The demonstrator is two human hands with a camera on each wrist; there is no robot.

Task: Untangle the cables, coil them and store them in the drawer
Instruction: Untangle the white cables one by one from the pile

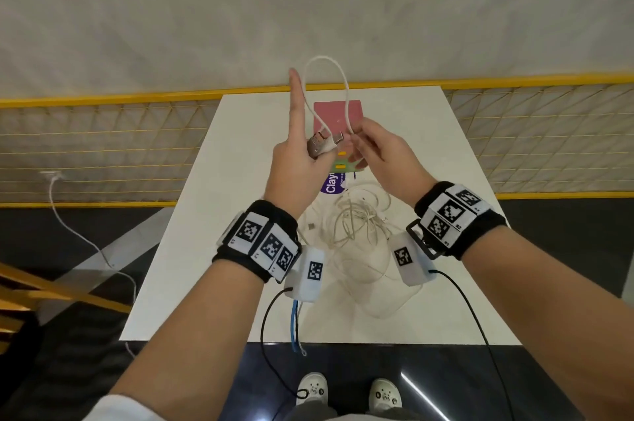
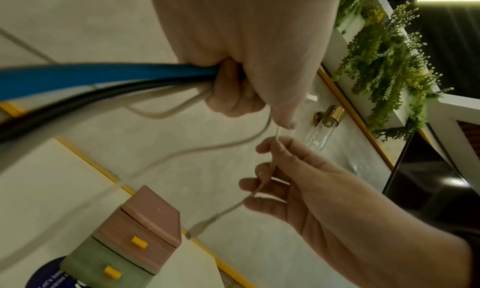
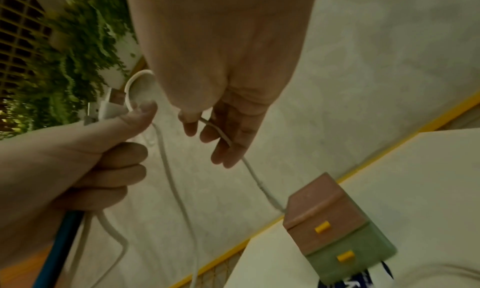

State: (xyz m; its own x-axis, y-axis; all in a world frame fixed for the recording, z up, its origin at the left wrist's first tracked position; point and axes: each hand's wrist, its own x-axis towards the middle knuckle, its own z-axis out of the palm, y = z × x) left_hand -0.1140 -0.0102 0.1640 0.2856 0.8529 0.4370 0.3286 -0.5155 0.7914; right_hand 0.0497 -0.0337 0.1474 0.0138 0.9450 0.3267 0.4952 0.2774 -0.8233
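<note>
**White cable looped between two raised hands**

Both forearms fill the foot of the head view, each wrist wearing a black band with printed markers. Above them the left hand (image 1: 297, 160) points its index finger up while its other fingers curl round the plug ends of a white cable (image 1: 329, 77), which arches in a loop over to the right hand (image 1: 384, 149), whose fingertips pinch the strand. Below the hands a tangle of pale cables (image 1: 356, 218) lies on the white counter (image 1: 429, 146), with the small drawer unit (image 1: 338, 111) farther back.

From the left wrist, the curled fingers also clamp a blue cable (image 2: 103, 74) and a black one, and the right hand's fingers (image 2: 272, 181) nip the white strand above the pink and green drawers (image 2: 140, 231).

From the right wrist, the left thumb (image 3: 137, 118) presses the white plug, and the strand trails down across the right palm towards the drawers.
</note>
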